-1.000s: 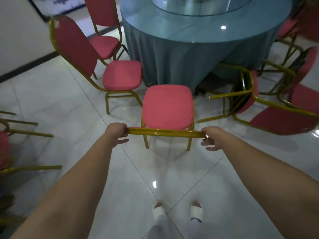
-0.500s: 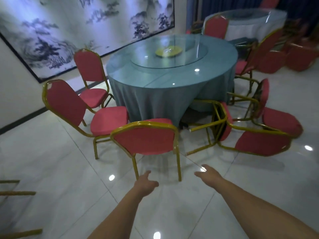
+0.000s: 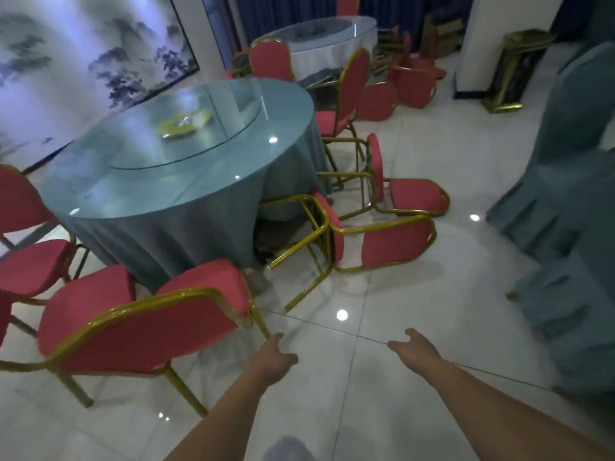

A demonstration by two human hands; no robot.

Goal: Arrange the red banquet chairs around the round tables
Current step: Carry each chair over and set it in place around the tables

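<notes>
Just let go of the upright chair (image 3: pixel 143 331), parked at 9 o'clock against the round table (image 3: pixel 166 201). Holding nothing in left hand (image 3: pixel 276 359) or right hand (image 3: pixel 412 347) (fingers loose). Likely next: toppled chair (image 3: pixel 392 242), 12 o'clock.

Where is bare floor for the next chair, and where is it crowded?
Bare tiles lie ahead of the left hand and right hand, between the upright chair and the draped cloth. Crowded: toppled chairs beside the round table.

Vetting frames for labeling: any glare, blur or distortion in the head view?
Head view: glare spots on the glass tabletop and floor; motion blur softens the wall painting and the cloth at right; wide-angle bending near edges; dim light.
</notes>
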